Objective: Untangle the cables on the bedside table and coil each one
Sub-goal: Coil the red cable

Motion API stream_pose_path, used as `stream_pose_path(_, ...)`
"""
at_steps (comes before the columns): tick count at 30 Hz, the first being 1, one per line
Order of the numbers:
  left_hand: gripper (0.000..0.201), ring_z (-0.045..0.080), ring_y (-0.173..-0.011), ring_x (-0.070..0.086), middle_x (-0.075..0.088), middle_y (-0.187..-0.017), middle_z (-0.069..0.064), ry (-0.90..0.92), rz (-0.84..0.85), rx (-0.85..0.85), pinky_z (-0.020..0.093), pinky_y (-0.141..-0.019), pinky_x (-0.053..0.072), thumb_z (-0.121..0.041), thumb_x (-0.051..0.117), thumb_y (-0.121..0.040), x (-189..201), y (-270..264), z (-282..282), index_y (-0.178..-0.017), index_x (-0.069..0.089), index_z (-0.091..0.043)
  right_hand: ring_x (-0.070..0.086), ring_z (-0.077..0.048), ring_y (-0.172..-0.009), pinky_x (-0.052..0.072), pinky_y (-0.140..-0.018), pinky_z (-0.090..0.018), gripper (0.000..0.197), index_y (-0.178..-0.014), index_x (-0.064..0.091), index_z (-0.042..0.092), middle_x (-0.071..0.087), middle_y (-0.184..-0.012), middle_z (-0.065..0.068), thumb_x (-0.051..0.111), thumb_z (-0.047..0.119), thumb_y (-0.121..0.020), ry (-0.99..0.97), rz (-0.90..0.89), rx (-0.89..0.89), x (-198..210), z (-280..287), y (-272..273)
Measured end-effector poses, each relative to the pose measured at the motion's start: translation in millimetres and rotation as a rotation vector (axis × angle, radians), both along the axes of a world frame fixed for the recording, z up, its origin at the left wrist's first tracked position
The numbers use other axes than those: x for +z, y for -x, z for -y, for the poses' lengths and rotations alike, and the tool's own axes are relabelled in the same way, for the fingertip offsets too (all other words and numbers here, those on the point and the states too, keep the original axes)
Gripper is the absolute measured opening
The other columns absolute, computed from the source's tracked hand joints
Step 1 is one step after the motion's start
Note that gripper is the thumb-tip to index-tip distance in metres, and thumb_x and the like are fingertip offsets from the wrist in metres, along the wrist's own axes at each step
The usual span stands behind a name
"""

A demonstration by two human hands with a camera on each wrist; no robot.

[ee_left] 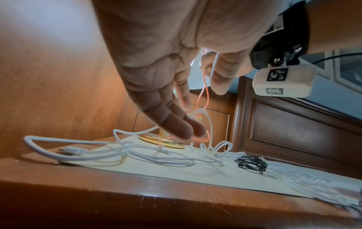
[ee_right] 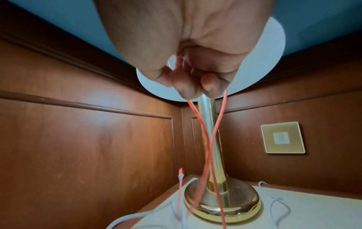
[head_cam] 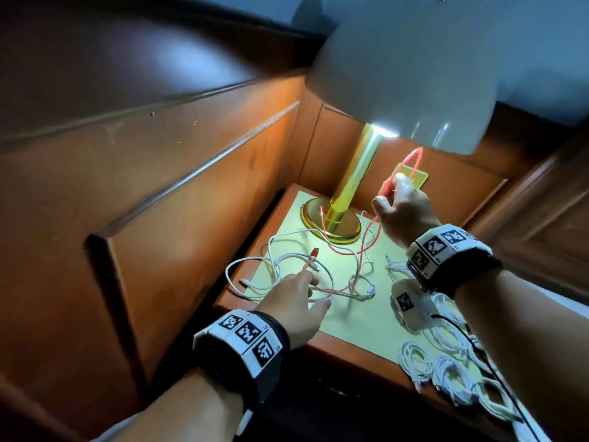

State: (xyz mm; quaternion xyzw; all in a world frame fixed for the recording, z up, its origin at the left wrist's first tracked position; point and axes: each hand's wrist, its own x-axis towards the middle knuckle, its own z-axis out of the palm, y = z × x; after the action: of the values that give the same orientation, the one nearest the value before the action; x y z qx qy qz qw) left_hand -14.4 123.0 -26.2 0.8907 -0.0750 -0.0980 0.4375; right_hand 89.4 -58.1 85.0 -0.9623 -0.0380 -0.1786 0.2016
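A red cable (ee_right: 210, 146) lies tangled with several white cables (head_cam: 280, 266) on the pale mat (head_cam: 360, 320) of the bedside table. My right hand (head_cam: 392, 193) is raised beside the lamp stem and grips a loop of the red cable; in the right wrist view its fingers (ee_right: 195, 86) curl round two strands that cross below. The red plug (head_cam: 314, 252) rests in the tangle. My left hand (head_cam: 315, 293) reaches low into the tangle, fingers (ee_left: 188, 131) nearly straight, their tips at the red cable and a white loop, holding nothing that I can see.
A brass lamp base (head_cam: 331, 218) stands at the back of the table under a large white shade (head_cam: 404, 74). Coiled white cables (head_cam: 446, 368) lie at the front right, with a black coil (ee_left: 251, 164). Wood panels close the left and back; a wall plate (ee_right: 283, 137) is there.
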Motion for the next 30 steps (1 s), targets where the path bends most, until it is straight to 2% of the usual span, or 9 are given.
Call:
stream_pose_path(3, 0.043, 0.014, -0.097, 0.053, 0.055, -0.125, -0.003, 0.047, 0.026, 0.017, 0.027, -0.092, 0.043, -0.042, 0.056, -0.097, 2, 6, -4, -0.136, 0.046, -0.025, 0.06, -0.023, -0.065, 0.043, -0.066, -0.027, 0.002, -0.097, 0.054, 0.015, 0.063, -0.073, -0.004, 0.053, 0.014, -0.095, -0.101, 0.094, 0.013, 8, 0, 11)
stream_pose_path(5, 0.045, 0.014, -0.095, 0.054, 0.056, -0.122, -0.004, 0.067, 0.041, 0.033, 0.027, -0.089, 0.043, -0.041, 0.057, -0.097, 2, 8, -5, -0.137, 0.044, -0.026, 0.065, -0.008, -0.053, 0.05, -0.061, -0.025, 0.007, -0.095, 0.052, 0.017, 0.066, -0.066, 0.0, 0.051, 0.011, -0.096, -0.204, 0.078, 0.044, 13, -1, 16)
stream_pose_path(10, 0.046, 0.016, -0.096, 0.056, 0.057, -0.121, -0.004, 0.047, 0.053, 0.042, 0.028, -0.088, 0.043, -0.043, 0.056, -0.096, 0, 8, -2, -0.137, 0.042, -0.027, 0.074, -0.015, -0.069, 0.054, -0.059, -0.031, 0.011, -0.092, 0.051, 0.022, 0.072, -0.075, -0.003, 0.052, 0.012, -0.095, -0.3, 0.131, 0.19, 30, -1, 26)
stream_pose_path(13, 0.048, 0.016, -0.099, 0.055, 0.055, -0.12, -0.004, 0.072, 0.055, 0.032, 0.027, -0.089, 0.041, -0.042, 0.058, -0.096, 0, 4, 3, -0.138, 0.041, -0.026, 0.074, -0.009, -0.075, 0.06, -0.068, -0.036, 0.008, -0.09, 0.052, 0.023, 0.073, -0.082, 0.002, 0.055, 0.016, -0.093, -0.235, 0.112, 0.241, 46, -3, 36)
stream_pose_path(17, 0.033, 0.019, -0.096, 0.062, 0.06, -0.111, -0.004, 0.137, 0.037, 0.062, 0.03, -0.084, 0.047, -0.035, 0.057, -0.097, -7, -3, 8, -0.127, 0.046, -0.027, 0.071, 0.0, -0.077, 0.054, -0.072, -0.017, 0.008, -0.089, 0.056, 0.025, 0.072, -0.087, 0.008, 0.059, 0.02, -0.093, -0.074, 0.023, 0.25, 61, -5, 52)
stream_pose_path(20, 0.021, 0.026, -0.073, 0.068, 0.066, -0.098, 0.004, 0.47, -0.018, 0.273, 0.03, -0.059, 0.048, -0.023, 0.047, -0.094, -14, -15, 5, -0.114, 0.054, -0.02, 0.069, -0.007, -0.082, 0.054, -0.079, -0.026, 0.008, -0.086, 0.06, 0.025, 0.072, -0.086, 0.008, 0.064, 0.021, -0.092, 0.077, -0.096, 0.21, 65, -1, 62)
stream_pose_path(24, 0.024, 0.033, -0.062, 0.063, 0.065, -0.087, 0.006, 0.693, 0.089, 0.583, 0.022, -0.041, 0.038, -0.009, 0.036, -0.088, -17, -15, -11, -0.092, 0.057, -0.02, 0.072, -0.004, -0.07, 0.052, -0.058, -0.02, 0.01, -0.084, 0.065, 0.024, 0.073, -0.079, 0.007, 0.069, 0.023, -0.093, 0.075, -0.447, 0.172, 68, 12, 84)
stream_pose_path(28, 0.029, 0.026, -0.066, 0.064, 0.066, -0.09, 0.008, 0.718, 0.294, 0.43, 0.015, -0.045, 0.043, -0.019, 0.038, -0.075, 4, 20, -6, -0.091, 0.062, -0.022, 0.074, -0.014, -0.07, 0.048, -0.049, -0.026, 0.013, -0.093, 0.063, 0.014, 0.074, -0.09, -0.004, 0.055, 0.019, -0.102, 0.03, -0.571, 0.103, 69, 22, 105)
stream_pose_path(30, 0.027, 0.018, -0.068, 0.069, 0.071, -0.094, -0.001, 0.621, 0.351, 0.296, 0.024, -0.054, 0.053, -0.023, 0.045, -0.079, 12, 33, 2, -0.096, 0.064, -0.03, 0.073, -0.016, -0.066, 0.048, -0.046, -0.026, 0.016, -0.094, 0.061, 0.011, 0.074, -0.087, -0.007, 0.048, 0.011, -0.103, -0.03, -0.49, 0.085, 78, 24, 118)
